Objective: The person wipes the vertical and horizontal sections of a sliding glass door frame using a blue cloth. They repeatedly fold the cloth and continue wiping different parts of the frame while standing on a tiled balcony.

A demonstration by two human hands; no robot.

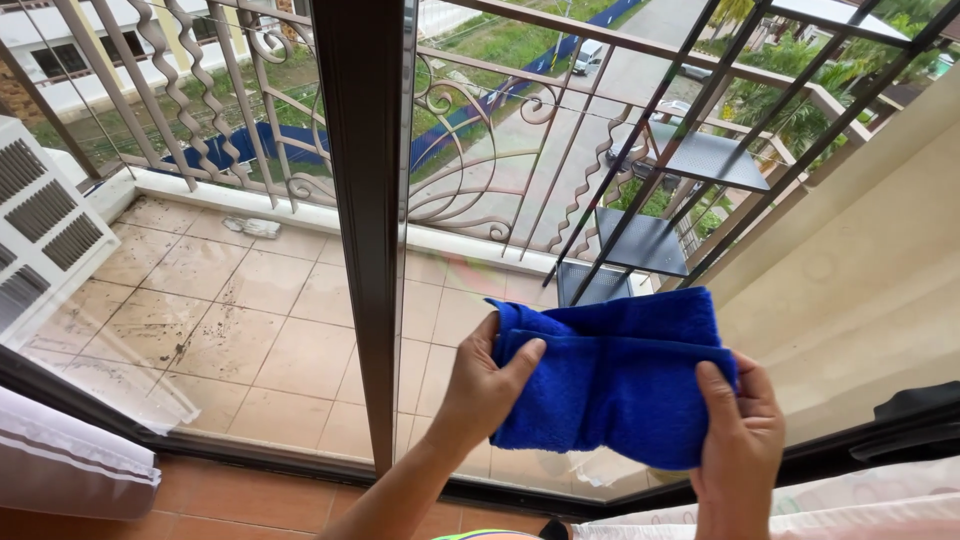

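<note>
Cloth [612, 385], blue and folded, is held up before the glass door [250, 300], pinched at each end: left hand [487, 385] fingers clamped on it, right hand [738, 430] fingers likewise. Folding seems underway; a firm, even grip is called for.

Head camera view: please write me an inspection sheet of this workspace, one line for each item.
Surface: beige tiled balcony floor, stained with dark dirt, seen through the glass door.
Job's things: folded blue terry cloth, held up in front of the glass.
Clutter: small crumpled pale rag on the tiles near the railing.
Grippers: left hand and right hand each have a grip on one end of the cloth.
Cables: nothing seen.
Surroundings: dark metal door frame, curly beige metal railing, white outdoor air-conditioner unit, dark metal shelf rack, street with cars below.
</note>
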